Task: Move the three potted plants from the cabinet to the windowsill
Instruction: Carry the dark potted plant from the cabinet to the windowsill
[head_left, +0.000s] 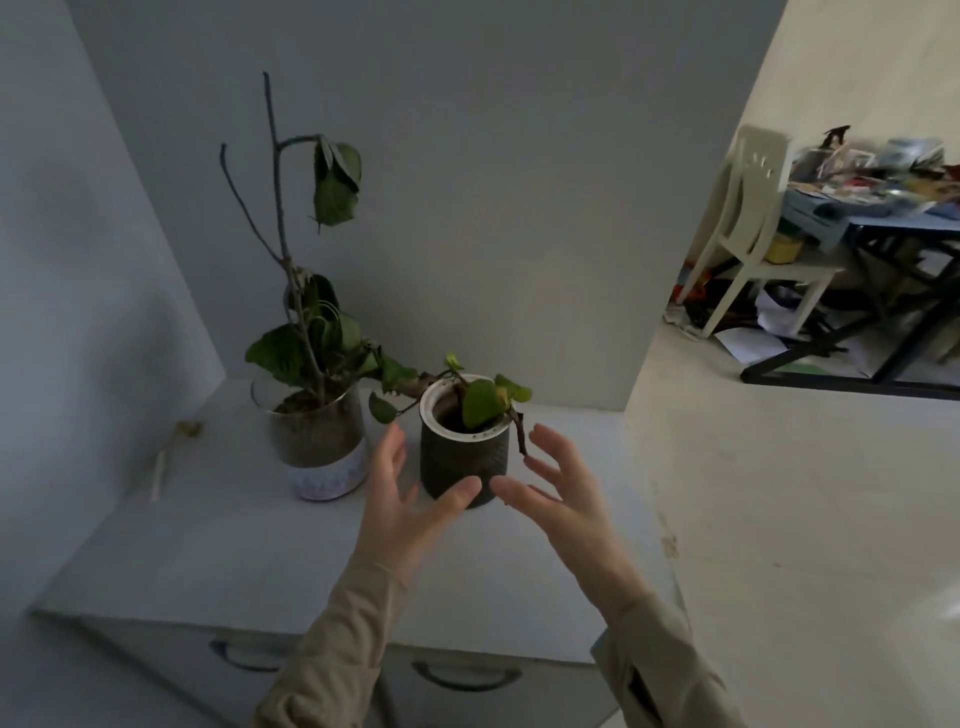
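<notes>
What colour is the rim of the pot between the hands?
White rim on a dark pot; head view.

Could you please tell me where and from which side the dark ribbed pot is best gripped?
I would clasp the dark ribbed pot round its upright wall at mid-height, one palm from each side, where the open left hand and right hand are positioned. Stay below the rim: leaves and a stem overhang it on the right. The glass pot stands close on the left.
</notes>
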